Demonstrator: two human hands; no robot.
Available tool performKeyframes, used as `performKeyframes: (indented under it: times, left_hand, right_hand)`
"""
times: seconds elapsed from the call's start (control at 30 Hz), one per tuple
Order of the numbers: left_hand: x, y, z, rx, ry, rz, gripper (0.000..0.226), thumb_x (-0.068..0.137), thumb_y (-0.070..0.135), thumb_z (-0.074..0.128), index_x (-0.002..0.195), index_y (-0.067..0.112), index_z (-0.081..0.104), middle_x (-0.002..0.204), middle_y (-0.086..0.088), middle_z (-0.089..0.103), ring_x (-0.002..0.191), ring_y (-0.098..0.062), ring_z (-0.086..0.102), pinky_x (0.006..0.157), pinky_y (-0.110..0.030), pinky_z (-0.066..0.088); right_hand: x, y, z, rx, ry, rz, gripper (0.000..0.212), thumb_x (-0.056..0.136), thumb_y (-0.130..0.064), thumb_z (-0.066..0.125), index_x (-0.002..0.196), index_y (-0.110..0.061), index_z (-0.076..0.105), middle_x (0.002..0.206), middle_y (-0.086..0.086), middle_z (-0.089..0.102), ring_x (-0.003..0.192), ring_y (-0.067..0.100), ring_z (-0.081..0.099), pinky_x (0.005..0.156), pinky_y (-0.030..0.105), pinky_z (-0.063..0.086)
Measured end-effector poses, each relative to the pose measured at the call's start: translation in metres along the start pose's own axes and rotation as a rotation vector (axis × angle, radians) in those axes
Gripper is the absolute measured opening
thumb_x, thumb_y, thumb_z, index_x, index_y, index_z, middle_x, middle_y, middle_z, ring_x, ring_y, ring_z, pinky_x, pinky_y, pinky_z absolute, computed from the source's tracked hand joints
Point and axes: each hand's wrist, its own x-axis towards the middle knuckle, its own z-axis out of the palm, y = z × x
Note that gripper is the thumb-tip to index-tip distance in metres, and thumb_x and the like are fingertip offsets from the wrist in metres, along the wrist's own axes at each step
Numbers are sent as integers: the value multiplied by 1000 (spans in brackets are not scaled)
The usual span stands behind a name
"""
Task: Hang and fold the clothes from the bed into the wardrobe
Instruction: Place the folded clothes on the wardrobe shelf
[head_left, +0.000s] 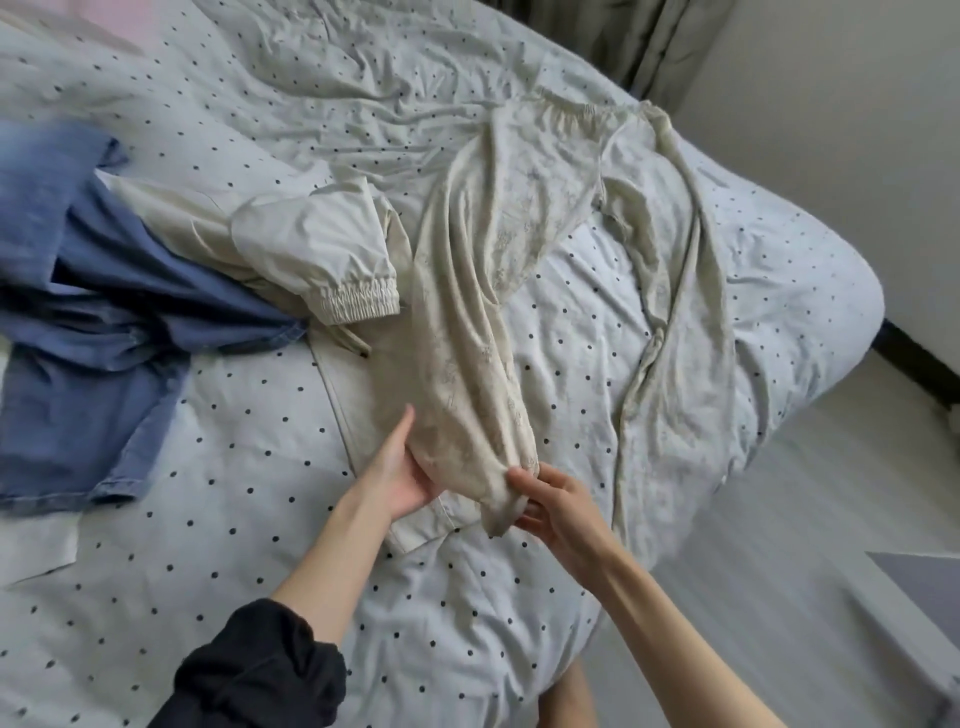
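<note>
I see trousers (498, 249) spread mid-bed (218, 395), jacket (311, 244) just left, partly under them, denim garment (88, 291) far left, curtain (649, 41) behind.

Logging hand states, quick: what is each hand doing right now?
Left hand: open, flat fingers touching the cream trousers near the leg end.
Right hand: closed, pinching the trousers' leg end.
</note>
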Motion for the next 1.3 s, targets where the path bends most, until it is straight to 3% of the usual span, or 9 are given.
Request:
performKeyframes:
  times: [0.1, 0.23, 0.33, 0.4, 0.63, 0.73, 0.87, 1.2, 1.3]
  left_hand:
    - [-15, 15, 1, -2, 38, 115, 44, 85, 37, 63, 117, 7, 62, 108, -14, 69, 103, -27, 65, 87, -41, 51]
    - [-50, 26, -2, 314, 117, 188, 47, 74, 10, 70, 118, -1, 59, 107, -16, 68, 98, -28, 65, 77, -35, 54]
    - [-80, 29, -4, 513, 169, 279, 27, 81, 1, 66, 106, -10, 61, 73, -10, 70, 59, -17, 67, 48, -22, 52]
    - [-102, 36, 4, 611, 198, 416, 18, 85, 6, 66, 97, -6, 64, 60, -4, 69, 48, -11, 63, 45, -18, 49]
    - [-175, 56, 31, 619, 9, 781, 12, 95, 18, 55, 94, 11, 65, 83, -1, 71, 75, -14, 68, 62, -24, 54]
    - [-172, 53, -3, 860, 159, 764, 16, 94, 17, 56, 100, 4, 64, 89, -7, 68, 80, -19, 63, 68, -28, 50]
    - [-161, 36, -50, 1100, 299, 661, 16, 93, 16, 56, 86, 3, 61, 80, -9, 62, 67, -17, 55, 56, -25, 40]
    - [-120, -12, -116, 1162, 580, 476, 7, 87, 13, 64, 90, 11, 58, 95, -8, 62, 83, -23, 57, 74, -30, 42]
    - [-110, -25, -116, 1332, 733, 394, 21, 86, 8, 57, 106, 11, 52, 112, -13, 55, 96, -30, 54, 75, -29, 36]
  right_hand:
    - [-16, -10, 0, -9, 50, -9, 15, 92, -12, 58, 79, -9, 64, 74, 6, 69, 63, 15, 66, 61, 25, 52]
    - [-39, -19, 1, -6, 206, -2, 8, 89, -12, 61, 83, -7, 63, 65, 3, 66, 56, 16, 61, 53, 27, 51]
    - [-58, -35, 5, -19, 289, -51, 20, 88, -11, 63, 69, -11, 60, 61, 2, 61, 53, 17, 57, 50, 27, 45]
    - [-70, -52, 14, -64, 310, -124, 23, 88, -12, 64, 66, -12, 57, 59, 0, 59, 51, 14, 57, 49, 26, 44]
    - [-123, -98, 57, -189, 337, -579, 20, 87, -14, 64, 68, -10, 56, 62, 3, 56, 55, 12, 53, 51, 25, 40]
    - [-123, -65, 58, -211, 256, -344, 13, 87, -11, 64, 74, -9, 63, 71, 7, 61, 57, 14, 56, 51, 25, 46]
    - [-99, -4, 55, -186, 239, 29, 12, 85, -9, 67, 78, -5, 58, 70, 10, 55, 52, 16, 52, 45, 21, 48]
    - [-65, 61, 41, -302, 230, 130, 16, 86, -2, 61, 71, -6, 54, 69, 10, 55, 52, 17, 49, 43, 21, 44]
    - [-58, 73, 23, -391, 167, 163, 4, 88, -9, 59, 87, -6, 61, 77, 7, 62, 62, 15, 57, 51, 20, 43]
